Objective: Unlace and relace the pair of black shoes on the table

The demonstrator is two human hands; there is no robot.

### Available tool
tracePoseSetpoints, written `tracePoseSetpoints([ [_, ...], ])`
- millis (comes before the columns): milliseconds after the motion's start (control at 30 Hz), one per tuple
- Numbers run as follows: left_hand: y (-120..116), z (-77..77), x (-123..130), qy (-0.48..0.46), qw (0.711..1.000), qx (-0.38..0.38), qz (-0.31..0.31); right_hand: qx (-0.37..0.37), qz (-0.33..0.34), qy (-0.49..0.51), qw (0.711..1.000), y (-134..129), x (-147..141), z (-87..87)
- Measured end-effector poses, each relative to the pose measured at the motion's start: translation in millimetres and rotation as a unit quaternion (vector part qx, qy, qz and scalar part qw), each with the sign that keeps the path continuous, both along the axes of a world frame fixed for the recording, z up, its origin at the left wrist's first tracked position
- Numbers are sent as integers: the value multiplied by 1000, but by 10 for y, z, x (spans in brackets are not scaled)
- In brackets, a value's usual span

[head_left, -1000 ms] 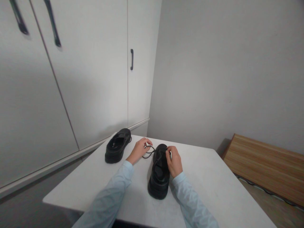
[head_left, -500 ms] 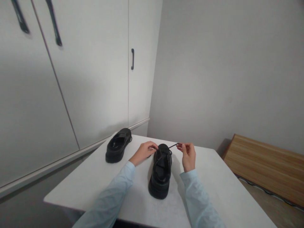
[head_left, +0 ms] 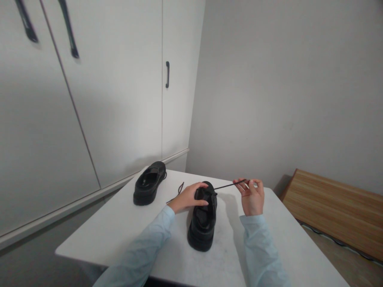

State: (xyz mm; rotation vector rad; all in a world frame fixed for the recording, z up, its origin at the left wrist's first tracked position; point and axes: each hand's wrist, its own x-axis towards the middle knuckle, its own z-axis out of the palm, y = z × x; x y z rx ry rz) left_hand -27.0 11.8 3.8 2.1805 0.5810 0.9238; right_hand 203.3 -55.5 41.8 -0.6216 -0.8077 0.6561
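A black shoe [head_left: 202, 229] stands on the white table with its toe pointing away from me. My left hand [head_left: 191, 197] lies at its left side, thumb and fingers spread apart over the lacing area. Off the shoe's right side runs a dark lace [head_left: 224, 186], stretched nearly straight to my right hand [head_left: 251, 196], whose fingertips pinch it above the table. Another lace end [head_left: 180, 188] forms a thin loop on the table, left of my left hand. The second black shoe [head_left: 149, 183] stands farther left, a bit of lace at its right side.
The white table [head_left: 113, 239] reaches toward a grey wall [head_left: 284, 87]. White cabinet doors [head_left: 119, 99] with dark handles rise at the left and behind. A wood-grained board [head_left: 335, 207] stands beyond the table's right edge.
My right hand has moved right, drawing out a longer stretch of lace. My left hand has spread and shifted over the shoe's lacing. A lace loop now shows at the left.
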Motion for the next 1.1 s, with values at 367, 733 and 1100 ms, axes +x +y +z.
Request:
tracePoseSetpoints([
  [367,20,-35,6,0,1000,18,6,21,-67,17,997,-63,255,38],
  [733,25,-2,-36,23,999,32,0,41,-126,5,991,-99,302,68],
  [1100,-76,47,49,57,995,76,-2,-138,-77,-381,911,34,99,-100],
])
